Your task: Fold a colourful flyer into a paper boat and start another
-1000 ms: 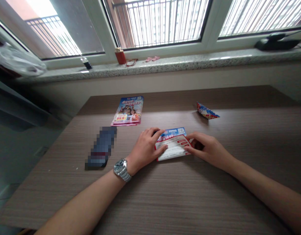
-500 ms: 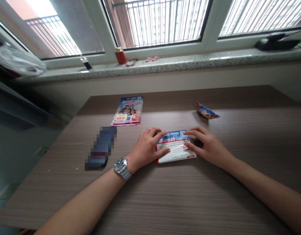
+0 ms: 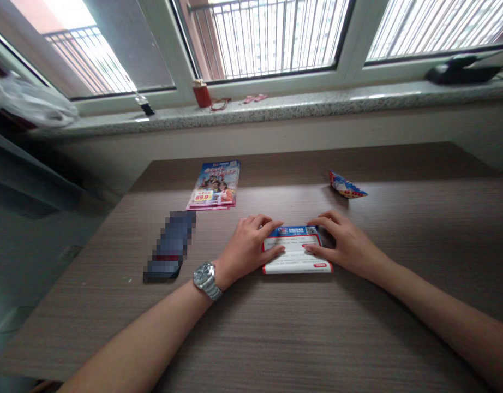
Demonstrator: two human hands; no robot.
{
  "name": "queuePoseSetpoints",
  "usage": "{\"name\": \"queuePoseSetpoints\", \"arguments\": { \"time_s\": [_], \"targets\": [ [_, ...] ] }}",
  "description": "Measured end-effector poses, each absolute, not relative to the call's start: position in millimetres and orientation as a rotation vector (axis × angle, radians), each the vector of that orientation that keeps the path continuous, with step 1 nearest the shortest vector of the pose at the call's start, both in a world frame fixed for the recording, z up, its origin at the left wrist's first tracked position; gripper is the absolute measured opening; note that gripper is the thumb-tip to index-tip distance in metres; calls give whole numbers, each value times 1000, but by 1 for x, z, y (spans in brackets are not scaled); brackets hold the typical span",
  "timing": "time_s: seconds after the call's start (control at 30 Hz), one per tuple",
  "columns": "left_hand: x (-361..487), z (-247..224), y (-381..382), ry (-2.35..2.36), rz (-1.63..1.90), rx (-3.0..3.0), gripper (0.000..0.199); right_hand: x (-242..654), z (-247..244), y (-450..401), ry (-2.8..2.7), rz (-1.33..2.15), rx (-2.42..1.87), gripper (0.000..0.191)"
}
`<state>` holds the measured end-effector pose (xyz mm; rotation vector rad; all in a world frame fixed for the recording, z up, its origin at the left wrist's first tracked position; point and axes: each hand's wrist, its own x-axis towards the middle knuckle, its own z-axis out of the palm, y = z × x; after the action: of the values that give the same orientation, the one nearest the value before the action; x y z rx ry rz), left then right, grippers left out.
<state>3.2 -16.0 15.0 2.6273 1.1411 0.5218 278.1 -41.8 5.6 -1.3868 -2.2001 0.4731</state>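
A printed flyer (image 3: 294, 256), blue along its top with a small QR code and white with red trim below, lies on the table between my hands. It looks folded over, its white panel reaching up to just below the blue strip. My left hand (image 3: 251, 243), with a silver watch (image 3: 204, 277) on the wrist, grips the flyer's left side, thumb on the white panel and fingers at the top edge. On the opposite side my right hand (image 3: 345, 243) holds it likewise, thumb on the panel and fingertips near the QR code.
Left of the flyer lies a pixelated phone-like dark object (image 3: 169, 248). Behind it is a stack of colourful flyers (image 3: 215, 185). A folded colourful paper piece (image 3: 346, 185) stands at the back right. The windowsill (image 3: 284, 109) holds a red lighter-like item (image 3: 201, 94) and other small things.
The flyer's white panel has moved up over the large lettering that showed below the blue strip. Its top edge sits slightly nearer me. Both hands have barely moved.
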Motion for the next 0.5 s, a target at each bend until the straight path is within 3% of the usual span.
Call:
{"name": "queuePoseSetpoints", "arguments": {
  "time_s": [0.5],
  "targets": [
    [7, 18, -15, 1280, 547, 2540, 48, 277, 2, -39, -2187, 503, -1461, 33]
  ]
}}
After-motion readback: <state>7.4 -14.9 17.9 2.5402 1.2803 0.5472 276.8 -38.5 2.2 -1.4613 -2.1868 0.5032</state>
